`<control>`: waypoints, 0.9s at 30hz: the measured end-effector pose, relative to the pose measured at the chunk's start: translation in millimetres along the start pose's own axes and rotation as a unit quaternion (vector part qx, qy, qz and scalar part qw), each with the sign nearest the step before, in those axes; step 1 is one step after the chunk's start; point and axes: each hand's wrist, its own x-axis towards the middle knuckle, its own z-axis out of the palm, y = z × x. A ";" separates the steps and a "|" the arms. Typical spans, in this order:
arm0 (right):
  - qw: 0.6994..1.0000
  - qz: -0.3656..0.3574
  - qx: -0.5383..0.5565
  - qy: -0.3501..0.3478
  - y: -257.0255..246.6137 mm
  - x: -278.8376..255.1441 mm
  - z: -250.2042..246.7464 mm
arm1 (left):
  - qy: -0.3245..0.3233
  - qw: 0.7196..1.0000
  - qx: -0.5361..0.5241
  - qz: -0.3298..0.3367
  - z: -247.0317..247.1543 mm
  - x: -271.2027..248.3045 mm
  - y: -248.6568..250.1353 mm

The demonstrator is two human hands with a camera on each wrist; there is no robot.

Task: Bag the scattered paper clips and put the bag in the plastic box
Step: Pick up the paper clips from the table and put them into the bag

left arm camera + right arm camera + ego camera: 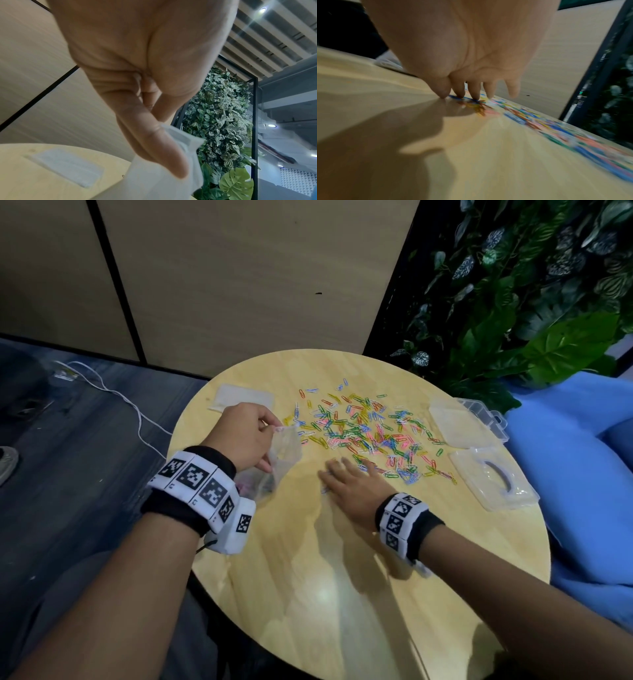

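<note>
Clear bag pinched in left hand; right hand flat on paper clips

a white cable trails on the floor; leafy plants behind.

"What did the camera on the left wrist see?"

"Mostly the left hand, very close up. Its thumb lay on the top edge of a see-through bag and pinched it. The other fingers were tucked in behind."

"Was anything under the hand?"

"Yes, a light wooden worktop with a round edge. A flat clear pouch lay on it, apart from the hand."

"And behind?"

"A tan wall with dark lines on the left. On the right stood a wall of green leaves in a black frame. Up high there were pale ceiling slats and small round lights."
</note>
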 end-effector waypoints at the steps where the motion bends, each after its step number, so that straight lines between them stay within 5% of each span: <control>1: 1.000 0.019 -0.006 -0.009 10.4 -2.9 2.7 | -0.001 1.000 0.001 -0.001 0.4 0.0 0.3; 5: 0.993 0.095 0.053 -0.040 45.7 -5.2 13.9 | -0.006 1.000 0.009 -0.004 3.7 0.4 1.5; 10: 0.991 0.062 0.083 0.086 53.8 1.9 19.9 | -0.016 1.000 0.025 -0.004 8.8 2.5 2.7; 15: 0.976 0.070 0.160 0.130 54.7 -4.4 9.5 | -0.031 0.999 0.038 0.004 21.0 2.1 10.9; 21: 0.859 0.174 0.405 0.262 70.5 -27.3 4.3 | -0.048 0.998 0.041 0.025 48.2 3.9 26.4; 27: 0.730 0.134 0.605 0.288 70.1 -28.1 -33.2 | -0.062 0.997 0.047 0.021 75.1 7.4 30.1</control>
